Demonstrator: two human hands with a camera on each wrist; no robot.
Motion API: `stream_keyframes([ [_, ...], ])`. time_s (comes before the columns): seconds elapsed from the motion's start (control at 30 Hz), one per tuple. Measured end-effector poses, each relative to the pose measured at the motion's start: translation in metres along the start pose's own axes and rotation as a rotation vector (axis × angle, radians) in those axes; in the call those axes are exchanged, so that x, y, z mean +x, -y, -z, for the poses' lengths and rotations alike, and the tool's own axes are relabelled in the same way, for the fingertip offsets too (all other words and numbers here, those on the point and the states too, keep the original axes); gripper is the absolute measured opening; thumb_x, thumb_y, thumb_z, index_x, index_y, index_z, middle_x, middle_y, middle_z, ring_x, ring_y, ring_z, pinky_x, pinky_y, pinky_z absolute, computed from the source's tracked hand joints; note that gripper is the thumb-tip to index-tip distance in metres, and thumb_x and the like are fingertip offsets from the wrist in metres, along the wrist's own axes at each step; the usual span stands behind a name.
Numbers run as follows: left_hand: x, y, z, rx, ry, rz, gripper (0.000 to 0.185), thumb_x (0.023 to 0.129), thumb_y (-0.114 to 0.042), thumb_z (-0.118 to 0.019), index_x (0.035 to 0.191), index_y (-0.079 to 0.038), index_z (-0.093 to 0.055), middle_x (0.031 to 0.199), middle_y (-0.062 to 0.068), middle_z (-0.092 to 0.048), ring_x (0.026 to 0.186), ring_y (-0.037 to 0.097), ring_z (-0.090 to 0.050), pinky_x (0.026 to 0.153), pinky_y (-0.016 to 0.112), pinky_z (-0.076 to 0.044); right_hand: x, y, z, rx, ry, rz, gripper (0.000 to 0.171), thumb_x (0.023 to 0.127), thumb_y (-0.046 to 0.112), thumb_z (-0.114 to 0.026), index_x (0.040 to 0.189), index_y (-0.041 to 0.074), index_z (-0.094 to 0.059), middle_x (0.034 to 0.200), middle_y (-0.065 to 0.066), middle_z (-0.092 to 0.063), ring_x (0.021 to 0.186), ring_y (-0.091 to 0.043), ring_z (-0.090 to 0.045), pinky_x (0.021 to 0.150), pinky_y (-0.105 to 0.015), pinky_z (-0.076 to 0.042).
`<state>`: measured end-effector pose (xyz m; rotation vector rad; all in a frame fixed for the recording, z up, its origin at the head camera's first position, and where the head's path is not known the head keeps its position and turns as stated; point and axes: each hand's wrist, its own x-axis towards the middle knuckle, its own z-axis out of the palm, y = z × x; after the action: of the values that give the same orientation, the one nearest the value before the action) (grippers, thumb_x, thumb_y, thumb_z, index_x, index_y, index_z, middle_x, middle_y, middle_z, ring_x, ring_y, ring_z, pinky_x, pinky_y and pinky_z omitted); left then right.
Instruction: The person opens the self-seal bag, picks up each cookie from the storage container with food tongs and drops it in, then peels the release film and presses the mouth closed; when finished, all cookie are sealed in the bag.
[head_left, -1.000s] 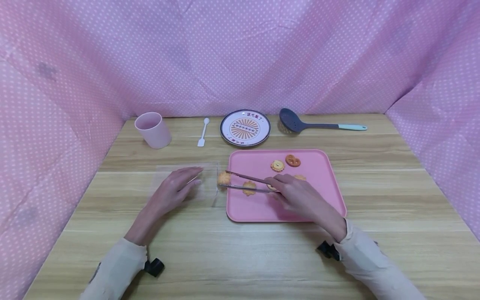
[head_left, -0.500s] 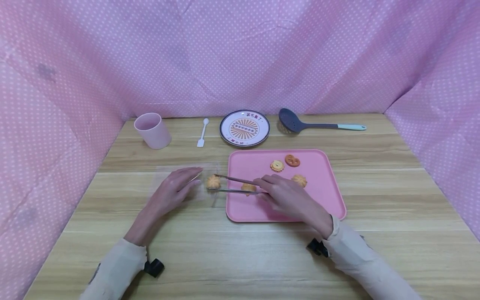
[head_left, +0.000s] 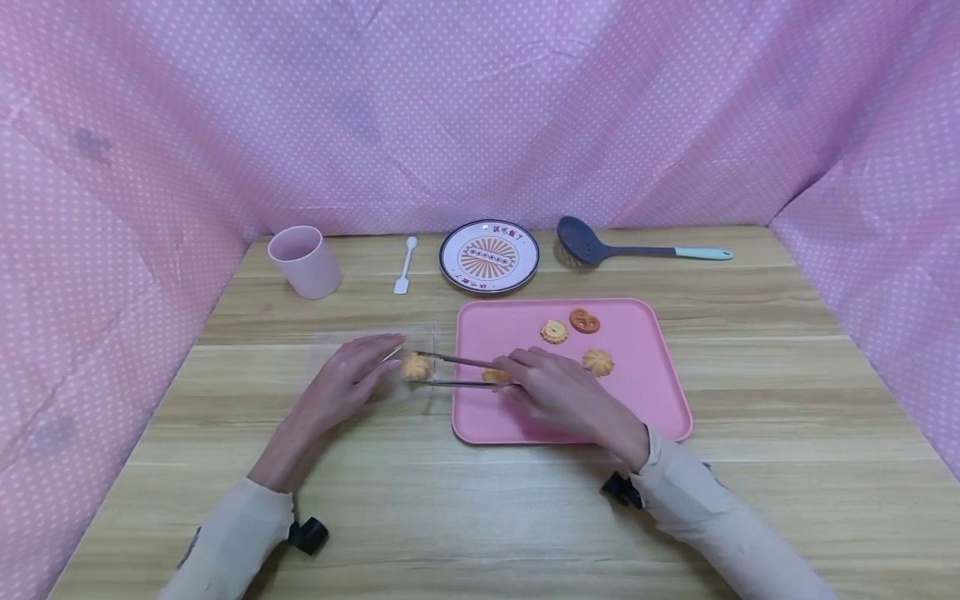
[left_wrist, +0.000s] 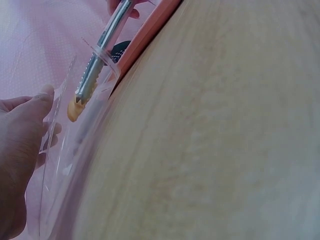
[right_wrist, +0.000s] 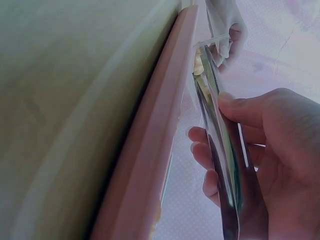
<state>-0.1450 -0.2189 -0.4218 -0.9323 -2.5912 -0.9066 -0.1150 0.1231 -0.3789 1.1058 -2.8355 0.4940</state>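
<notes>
From the head view, the right hand pinches slim metal tongs whose tips clamp a round golden ridged cookie just inside the clear plastic box on the wooden counter. The left hand lies flat with straight fingers on the box, seemingly to keep it from sliding. Beside the box sits the flat pink plastic tray, carrying other cookies.

In the left wrist view, the tongs cross the box's thin clear wall, the cookie at their tips, near the left hand's outstretched fingers.

In the right wrist view, the right hand's thumb and curled fingers squeeze the tongs shut above the tray's rim.
</notes>
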Motion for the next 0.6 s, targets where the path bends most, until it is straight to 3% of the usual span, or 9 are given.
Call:
stream_keyframes([
  [0.6,0.000,0.000,0.000,-0.008,0.001,-0.009,0.040,0.098,-0.002,-0.070,0.137,-0.001,-0.065,0.137,0.015,-0.065,0.128,0.037,-0.058,0.108,0.057,-0.045,0.023,0.009,-0.007,-0.046,0.016,0.084,0.033,0.098,0.012,-0.073,0.130,0.008,-0.068,0.105,-0.003,-0.068,0.090,-0.019,-0.063,0.077,-0.032,-0.057],
])
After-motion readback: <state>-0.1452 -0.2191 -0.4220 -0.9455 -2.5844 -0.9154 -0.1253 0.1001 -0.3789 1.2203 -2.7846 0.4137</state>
